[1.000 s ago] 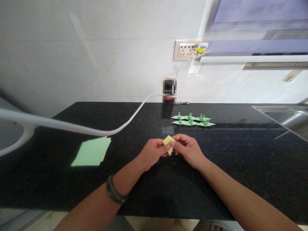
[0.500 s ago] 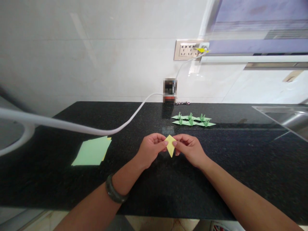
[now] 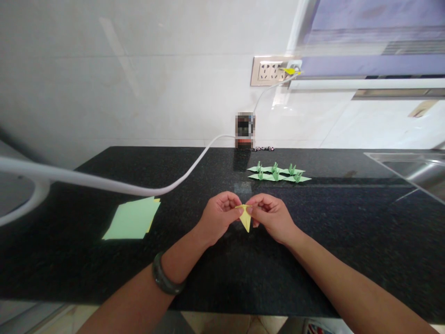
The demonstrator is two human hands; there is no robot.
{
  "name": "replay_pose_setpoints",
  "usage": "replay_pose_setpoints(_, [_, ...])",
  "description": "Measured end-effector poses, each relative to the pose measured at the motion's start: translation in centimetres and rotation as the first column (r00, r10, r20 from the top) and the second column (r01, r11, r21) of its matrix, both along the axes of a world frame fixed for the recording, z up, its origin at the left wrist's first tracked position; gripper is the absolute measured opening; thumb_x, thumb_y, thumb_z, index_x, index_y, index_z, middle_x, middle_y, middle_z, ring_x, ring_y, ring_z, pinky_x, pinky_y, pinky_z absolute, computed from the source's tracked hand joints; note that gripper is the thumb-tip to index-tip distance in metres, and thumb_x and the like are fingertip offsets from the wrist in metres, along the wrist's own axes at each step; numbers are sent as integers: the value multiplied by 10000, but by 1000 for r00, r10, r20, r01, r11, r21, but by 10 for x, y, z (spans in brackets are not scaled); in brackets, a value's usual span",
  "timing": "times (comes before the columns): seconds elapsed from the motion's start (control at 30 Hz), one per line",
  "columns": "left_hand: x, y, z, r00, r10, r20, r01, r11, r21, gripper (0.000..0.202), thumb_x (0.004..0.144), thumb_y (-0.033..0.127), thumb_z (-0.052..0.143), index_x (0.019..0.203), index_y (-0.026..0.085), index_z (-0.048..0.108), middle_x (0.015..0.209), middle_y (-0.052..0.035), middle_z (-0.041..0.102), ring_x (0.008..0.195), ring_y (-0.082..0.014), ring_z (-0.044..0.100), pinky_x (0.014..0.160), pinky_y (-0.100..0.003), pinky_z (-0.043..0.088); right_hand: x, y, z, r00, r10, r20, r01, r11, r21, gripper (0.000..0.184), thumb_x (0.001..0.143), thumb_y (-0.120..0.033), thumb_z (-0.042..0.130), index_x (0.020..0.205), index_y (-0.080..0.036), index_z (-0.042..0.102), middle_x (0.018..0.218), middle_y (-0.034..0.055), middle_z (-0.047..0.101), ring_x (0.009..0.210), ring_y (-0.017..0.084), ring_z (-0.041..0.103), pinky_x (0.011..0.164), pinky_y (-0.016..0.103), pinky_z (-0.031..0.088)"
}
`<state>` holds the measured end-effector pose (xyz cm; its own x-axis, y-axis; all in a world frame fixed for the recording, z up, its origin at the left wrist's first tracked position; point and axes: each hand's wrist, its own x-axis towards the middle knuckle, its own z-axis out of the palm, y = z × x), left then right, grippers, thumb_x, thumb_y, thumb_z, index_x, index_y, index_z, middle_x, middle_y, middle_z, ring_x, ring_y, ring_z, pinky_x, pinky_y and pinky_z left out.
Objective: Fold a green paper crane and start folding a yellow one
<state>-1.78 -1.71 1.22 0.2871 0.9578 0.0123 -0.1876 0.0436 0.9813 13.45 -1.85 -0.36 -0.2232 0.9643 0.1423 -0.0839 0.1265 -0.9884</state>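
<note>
A small folded piece of yellow paper (image 3: 247, 221) is held between both hands above the black counter (image 3: 215, 278). My left hand (image 3: 221, 215) pinches its left side with thumb and fingers. Its right side is gripped the same way by my right hand (image 3: 272, 217). The paper's lower end comes to a point facing me, and its upper part shows only as a narrow edge between the thumbs. Beyond the hands, several green paper cranes (image 3: 276, 176) stand in two rows.
To the left lies a stack of green paper sheets (image 3: 130, 220) with yellow ones showing underneath. A white cable-like arm (image 3: 139, 190) crosses the left side toward a phone-like, blurred device (image 3: 245, 130) at the wall. A metal sink (image 3: 417, 171) is set in at the right.
The yellow paper's upper part has folded or tipped away, so the kite shape now looks like a downward-pointing triangle. Both hands keep nearly the same place.
</note>
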Motion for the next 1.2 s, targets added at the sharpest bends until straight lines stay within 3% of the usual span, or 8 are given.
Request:
replay_pose_setpoints(0.17, [-1, -1, 0, 1000, 0, -20, 0, 1000, 4, 79, 617, 134, 628, 624, 119, 550, 576, 17, 557, 545, -75, 522, 552, -206, 432, 0, 2, -4, 999, -4, -40, 4, 1000, -12, 50, 687, -200, 602, 699, -152, 590, 536, -34, 549, 385, 50, 461, 389, 177, 358])
replay_pose_setpoints(0.3, [-2, 0, -2, 996, -63, 62, 69, 994, -89, 193, 656, 201, 611, 836, 144, 570, 687, -5, 616, 599, -97, 567, 596, -239, 455, 3, 4, -5, 997, -25, -75, 28, 999, 28, 31, 698, -191, 591, 698, -161, 584, 540, -37, 542, 400, 55, 469, 409, 187, 372])
replay_pose_setpoints(0.43, [-2, 2, -3, 997, -73, 18, 75, 983, -166, 231, 707, 336, 564, 775, 116, 579, 667, -40, 629, 596, -112, 579, 591, -249, 457, 7, 4, -2, 1000, -26, 18, 24, 990, 136, 29, 718, -189, 571, 711, -170, 591, 608, -20, 550, 459, 69, 488, 449, 205, 402])
replay_pose_setpoints(0.57, [-2, 3, -3, 998, -59, -31, 54, 986, -157, 228, 652, 308, 637, 734, 102, 585, 654, -35, 628, 583, -96, 568, 590, -230, 450, 7, 2, 2, 993, -28, 113, 1, 973, 231, 53, 728, -182, 552, 725, -171, 604, 671, 2, 547, 533, 88, 512, 494, 220, 423])
replay_pose_setpoints(0.77, [-3, 4, -3, 995, 1, -103, -6, 999, -46, 205, 636, 272, 651, 737, 101, 602, 635, -29, 633, 579, -103, 567, 586, -230, 444, 5, 0, 5, 997, 19, 69, -25, 996, 86, 171, 744, -279, 553, 879, -176, 576, 626, -9, 564, 495, 84, 512, 485, 224, 439])
replay_pose_setpoints(0.9, [-4, 4, -5, 978, 35, -205, -18, 996, 83, 192, 656, 277, 630, 747, 108, 610, 684, -43, 643, 618, -120, 575, 596, -237, 444, 5, 2, 4, 995, 15, 97, -17, 1000, 22, 214, 713, -309, 596, 861, -154, 585, 609, -2, 576, 482, 80, 509, 471, 221, 439])
replay_pose_setpoints(1.03, [-4, 5, -7, 960, 57, -273, -8, 984, 177, 191, 683, 283, 601, 758, 108, 609, 700, -57, 643, 630, -131, 578, 600, -247, 447, 5, 5, 3, 995, 24, 98, -22, 1000, -19, 221, 711, -307, 601, 858, -142, 599, 616, 5, 591, 497, 83, 523, 492, 230, 452])
replay_pose_setpoints(1.2, [-4, 5, -10, 960, 56, -276, -1, 981, 196, 205, 683, 295, 602, 779, 114, 599, 718, -64, 647, 645, -140, 588, 617, -258, 459, 6, 6, 4, 998, 11, 69, -11, 1000, 0, 195, 706, -292, 609, 831, -142, 614, 604, 0, 587, 514, 85, 527, 515, 233, 451])
